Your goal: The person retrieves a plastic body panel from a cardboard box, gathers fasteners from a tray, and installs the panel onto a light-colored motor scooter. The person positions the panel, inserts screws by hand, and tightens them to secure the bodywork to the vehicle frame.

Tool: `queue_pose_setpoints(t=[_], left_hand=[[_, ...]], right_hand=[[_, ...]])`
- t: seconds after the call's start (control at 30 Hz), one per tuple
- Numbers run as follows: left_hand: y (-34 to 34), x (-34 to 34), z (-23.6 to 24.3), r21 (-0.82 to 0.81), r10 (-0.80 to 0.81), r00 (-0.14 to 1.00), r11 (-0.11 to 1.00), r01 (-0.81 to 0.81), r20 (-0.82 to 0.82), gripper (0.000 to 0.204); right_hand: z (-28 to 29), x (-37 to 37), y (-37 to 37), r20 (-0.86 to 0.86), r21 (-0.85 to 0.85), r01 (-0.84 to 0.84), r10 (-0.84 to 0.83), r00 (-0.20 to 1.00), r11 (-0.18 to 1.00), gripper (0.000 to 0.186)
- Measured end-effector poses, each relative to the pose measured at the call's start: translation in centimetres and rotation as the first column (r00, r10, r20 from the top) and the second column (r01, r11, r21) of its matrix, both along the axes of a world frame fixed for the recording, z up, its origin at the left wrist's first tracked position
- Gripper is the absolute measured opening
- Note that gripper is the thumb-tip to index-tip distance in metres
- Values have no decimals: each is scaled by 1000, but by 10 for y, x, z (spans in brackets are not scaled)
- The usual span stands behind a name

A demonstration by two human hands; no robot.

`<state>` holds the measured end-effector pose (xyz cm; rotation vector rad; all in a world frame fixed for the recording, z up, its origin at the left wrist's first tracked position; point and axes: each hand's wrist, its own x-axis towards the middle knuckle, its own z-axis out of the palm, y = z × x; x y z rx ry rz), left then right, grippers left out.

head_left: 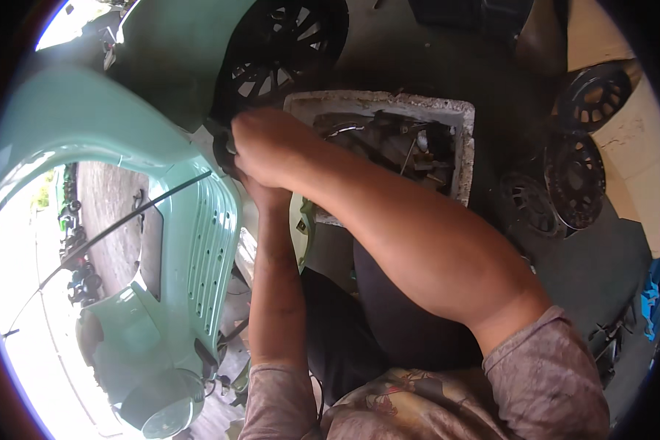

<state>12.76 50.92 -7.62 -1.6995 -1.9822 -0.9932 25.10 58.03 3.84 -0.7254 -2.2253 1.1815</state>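
Observation:
A mint-green scooter [110, 110] fills the left side, with its slotted footboard [211, 249] beside my forearms. My right hand [260, 143] is closed in a fist at the scooter's lower edge, just below a black spoked wheel [286, 48]. A dark part [224, 150] shows at its knuckles; what the fingers grip is hidden. My right forearm crosses over the left. My left hand [265, 192] reaches up to the same spot, and its fingers are covered by the right hand.
A worn whitish box [462, 158] holding tools and metal parts stands just right of my hands. Several dark round discs [576, 180] lie farther right by some cardboard [634, 147]. One long thin dark rod [125, 220] slants across the scooter.

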Motion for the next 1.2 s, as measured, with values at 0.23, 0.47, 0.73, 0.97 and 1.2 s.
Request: queue_pose_setpoints(t=[0.23,0.47,0.73,0.97,1.2], left_hand=[[-17,-11,-7,-96,5,998,995,1,61,45],[-35,-15,-11,-132,62,992,990,-47,109,59],[-36,-7,-10,-112,95,976,991,-74,198,74],[-31,-1,-4,-182,84,996,979,-86,-18,71],[-3,32,13,-86,147,963,988,-131,224,54]], right_hand=[[-18,2,13,-228,-130,38,-68,971,991,9],[-29,5,46,-250,-173,-22,-22,968,985,7],[-34,6,60,-185,-120,-137,113,976,983,8],[-28,17,61,-244,-185,-201,153,958,962,15],[-26,22,56,-146,-208,-184,156,977,961,15]])
